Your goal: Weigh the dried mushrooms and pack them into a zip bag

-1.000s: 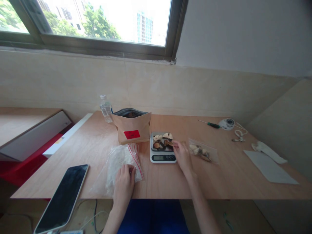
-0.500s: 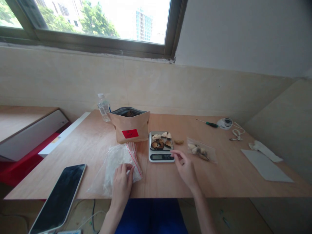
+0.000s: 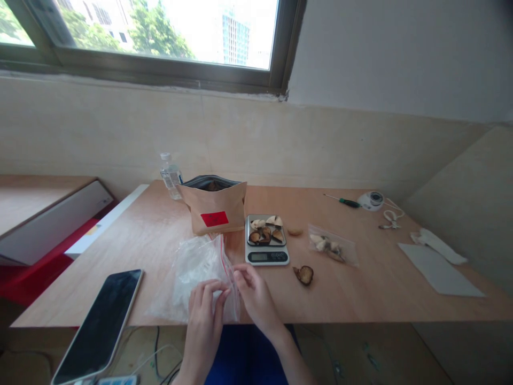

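Observation:
A pile of clear zip bags [image 3: 192, 267] with red seal strips lies at the table's near edge. My left hand [image 3: 205, 315] rests on its front part, fingers bent over the plastic. My right hand [image 3: 256, 297] pinches the bag's red-striped edge beside it. Behind them a small digital scale [image 3: 266, 255] carries several dried mushroom slices [image 3: 265, 230]. One dark mushroom slice [image 3: 304, 275] lies loose on the wood right of the scale, and a small pale piece [image 3: 295, 231] lies farther back.
An open brown paper pouch [image 3: 214, 206] with a red label stands behind the bags, a water bottle [image 3: 171, 176] beyond it. A filled clear bag [image 3: 332, 247], a screwdriver [image 3: 343, 202], a small white device [image 3: 372, 200] and white paper [image 3: 441, 262] lie right. A phone [image 3: 100, 326] overhangs the front left.
My right hand left the scale, a dark mushroom slice now lies on the table, and the hand came left to the zip bags. My left hand shifted slightly on the bags.

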The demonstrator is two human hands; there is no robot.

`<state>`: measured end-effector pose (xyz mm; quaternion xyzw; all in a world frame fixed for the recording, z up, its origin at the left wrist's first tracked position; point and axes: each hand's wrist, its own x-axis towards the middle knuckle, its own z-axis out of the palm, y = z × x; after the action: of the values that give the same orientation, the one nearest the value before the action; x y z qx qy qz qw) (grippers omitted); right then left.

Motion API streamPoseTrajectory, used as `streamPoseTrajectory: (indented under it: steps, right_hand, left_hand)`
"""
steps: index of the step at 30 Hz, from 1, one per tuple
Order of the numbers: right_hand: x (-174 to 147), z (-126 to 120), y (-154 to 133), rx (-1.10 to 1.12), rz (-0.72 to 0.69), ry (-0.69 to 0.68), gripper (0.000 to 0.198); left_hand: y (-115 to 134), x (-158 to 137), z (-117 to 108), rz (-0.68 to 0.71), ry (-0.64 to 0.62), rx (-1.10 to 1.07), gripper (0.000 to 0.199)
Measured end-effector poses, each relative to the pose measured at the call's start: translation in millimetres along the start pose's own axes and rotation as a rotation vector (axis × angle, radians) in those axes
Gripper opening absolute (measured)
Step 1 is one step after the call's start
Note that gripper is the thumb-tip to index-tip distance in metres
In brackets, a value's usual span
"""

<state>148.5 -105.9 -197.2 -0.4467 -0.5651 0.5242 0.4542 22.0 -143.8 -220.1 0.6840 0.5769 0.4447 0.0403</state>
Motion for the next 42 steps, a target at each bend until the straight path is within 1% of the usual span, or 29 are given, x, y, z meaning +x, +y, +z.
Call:
streamPoseTrajectory:
  steps: [2,4,6,8,10,11,12,13,15,16,18,20,23,26,30,34,37,39,40,42]
  right_hand:
    - [-0.4,-1.2,3.4,-0.017,-0.024,0.026,0.030]
    - [-0.6,-3.7,9.8,-0.030,-0.023,0.077,0.029]
    - [-0.7,-8.3,16.6,-0.030,0.006,0.148,0.029]
    - [-0.6,-15.8,20.6,-0.040,0.039,0.155,0.029]
    - [1.2,-26.7,20.7,-0.103,0.024,0.100,0.029]
    - [3.5,-33.3,19.7,-0.155,-0.011,0.095,0.028]
    - [7.2,-40.5,18.4,-0.222,-0.062,0.122,0.027]
    - [12.4,-47.8,17.3,-0.302,-0.122,0.186,0.026]
    - [27.2,-61.1,17.3,-0.474,-0.231,0.376,0.026]
    - [36.2,-66.1,18.6,-0.561,-0.259,0.466,0.027]
    - [54.9,-71.5,23.5,-0.718,-0.254,0.587,0.032]
    - [71.2,-71.0,29.9,-0.833,-0.205,0.640,0.038]
    - [85.1,-65.8,37.7,-0.935,-0.139,0.636,0.037]
    - [87.2,-65.1,42.6,-0.947,-0.147,0.610,0.026]
    - [84.9,-74.9,46.5,-0.878,-0.201,0.592,0.022]
    - [84.1,-86.3,43.8,-0.729,-0.226,0.564,0.020]
    - [79.2,-89.1,28.6,-0.606,-0.154,0.526,0.019]
    - [72.2,-86.8,8.9,-0.541,-0.119,0.487,0.019]
    - [67.8,-84.5,-3.4,-0.515,-0.130,0.462,0.019]
    - [58.8,-78.5,-30.2,-0.483,-0.223,0.410,0.018]
  left_hand:
    - [1.5,-1.1,1.3,0.009,0.033,-0.003,0.009]
    - [4.4,-0.7,2.6,0.002,0.096,-0.022,0.012]
    - [7.5,1.9,2.6,-0.058,0.184,-0.060,0.016]
    - [9.9,6.7,1.2,-0.143,0.254,-0.102,0.017]
    - [11.6,13.0,-0.7,-0.183,0.260,-0.111,0.018]
    - [12.2,16.4,-1.4,-0.180,0.240,-0.103,0.018]
    - [12.9,19.8,-1.6,-0.171,0.214,-0.091,0.019]
    - [13.7,23.2,-1.4,-0.161,0.193,-0.078,0.020]
    - [16.0,29.2,1.0,-0.147,0.167,-0.066,0.021]
    - [17.6,31.9,3.2,-0.141,0.160,-0.069,0.021]
    - [21.4,36.5,9.1,-0.128,0.156,-0.083,0.019]
    - [25.6,40.2,16.0,-0.110,0.163,-0.098,0.017]
    - [30.8,44.0,24.4,-0.093,0.176,-0.119,0.017]
    - [33.6,45.8,28.4,-0.126,0.181,-0.146,0.018]
    - [34.5,45.6,30.3,-0.171,0.176,-0.178,0.018]
    - [34.1,44.5,32.3,-0.182,0.169,-0.196,0.016]
    - [32.7,44.0,34.1,-0.192,0.148,-0.231,0.016]
    - [30.8,43.6,35.6,-0.207,0.122,-0.257,0.017]
    - [29.6,43.3,36.6,-0.214,0.112,-0.269,0.017]
    - [27.0,42.6,38.9,-0.219,0.101,-0.290,0.018]
